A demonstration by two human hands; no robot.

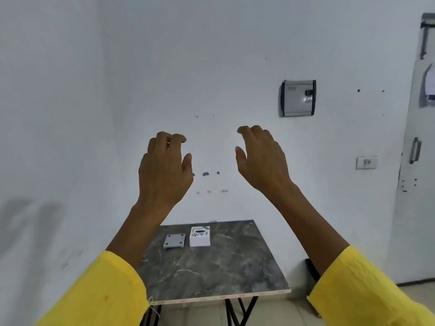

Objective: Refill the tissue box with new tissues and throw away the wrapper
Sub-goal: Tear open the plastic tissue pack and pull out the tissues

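Two hands (164,165) (263,161), one tissue box (199,236) — one grey plate (173,241).

A small square table (211,271) with a dark grey marble-patterned top, a pale edge band and black crossed metal legs stands against a white wall. Two things rest on its far half, side by side and just apart: a flat grey square plate (174,241) with four dark corner holes on the left, and a white cube-shaped tissue box (199,236) with a dark oval top opening on the right.
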